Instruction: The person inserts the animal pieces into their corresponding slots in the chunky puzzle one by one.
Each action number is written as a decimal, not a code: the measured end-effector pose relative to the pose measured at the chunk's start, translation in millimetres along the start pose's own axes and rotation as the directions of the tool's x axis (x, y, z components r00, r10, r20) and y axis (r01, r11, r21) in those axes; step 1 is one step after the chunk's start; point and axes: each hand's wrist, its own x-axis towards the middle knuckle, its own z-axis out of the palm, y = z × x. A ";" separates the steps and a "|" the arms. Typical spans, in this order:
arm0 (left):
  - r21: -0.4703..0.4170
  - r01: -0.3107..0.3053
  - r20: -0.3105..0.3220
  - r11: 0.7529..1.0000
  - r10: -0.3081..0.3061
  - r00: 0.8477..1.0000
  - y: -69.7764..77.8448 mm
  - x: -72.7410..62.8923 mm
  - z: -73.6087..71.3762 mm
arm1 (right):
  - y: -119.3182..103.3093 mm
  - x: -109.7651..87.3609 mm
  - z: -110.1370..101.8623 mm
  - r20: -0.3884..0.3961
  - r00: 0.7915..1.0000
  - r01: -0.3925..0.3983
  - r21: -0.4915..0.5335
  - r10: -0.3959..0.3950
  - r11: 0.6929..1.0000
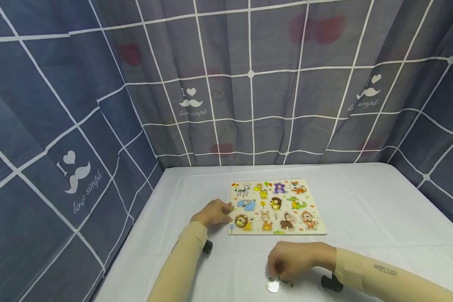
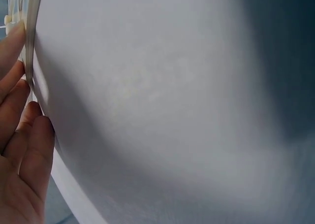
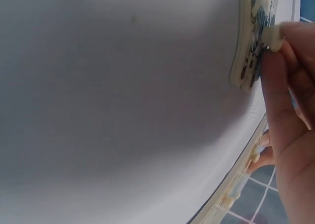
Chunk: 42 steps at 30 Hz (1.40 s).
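Note:
A wooden animal peg puzzle board [image 1: 256,214] lies flat on the white table. My left hand [image 1: 214,212] is at the board's left side, its extended fingertips touching the edge. The left wrist view shows the thumb and fingers [image 2: 34,150] along that edge. Nearer to me, my right hand [image 1: 292,260] pinches a zebra puzzle piece [image 1: 273,287] by its small pale knob [image 3: 272,38]. The piece is at or just above the tabletop; I cannot tell whether it touches. A zebra picture [image 1: 243,190] shows at the board's upper left corner.
Other animals on the board include a lion [image 1: 243,222], an elephant [image 1: 246,204] and a crocodile [image 1: 298,203]. The white tablecloth [image 1: 373,209] extends around the board. Dark checked curtains [image 1: 272,96] stand behind and at both sides.

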 end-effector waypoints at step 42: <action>0.004 0.026 -0.003 1.000 -0.026 1.000 0.5 0.6 1.3 | 9.5 12.7 -3.0 -0.149 0.989 0.013 -0.060 -0.021 0.998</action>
